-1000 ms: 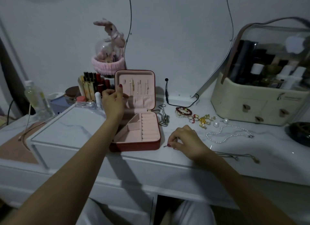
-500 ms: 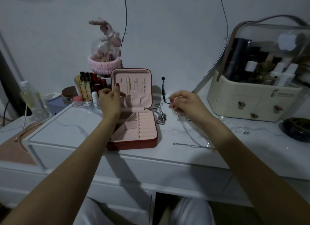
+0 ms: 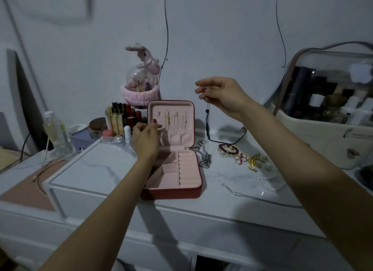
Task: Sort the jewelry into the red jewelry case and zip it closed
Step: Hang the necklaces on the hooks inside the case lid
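Pinching thin silver chain necklace [image 3: 207,129] in raised right hand [image 3: 222,95], fingertips together, chain dangling beside open red zip jewelry case with pink lining [image 3: 175,165] on white marble-look tabletop [image 3: 96,169]. Left hand [image 3: 144,140], fingers curled, gripping upright lid's left edge.

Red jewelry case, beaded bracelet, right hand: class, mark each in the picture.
red jewelry case [image 3: 171,194]: head view, front outer wall.
beaded bracelet [image 3: 228,149]: head view, bead ring's middle.
right hand [image 3: 222,95]: head view, back of hand.

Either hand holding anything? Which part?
Right hand pinches a thin chain necklace at its top end. Left hand holds the case lid's left edge.
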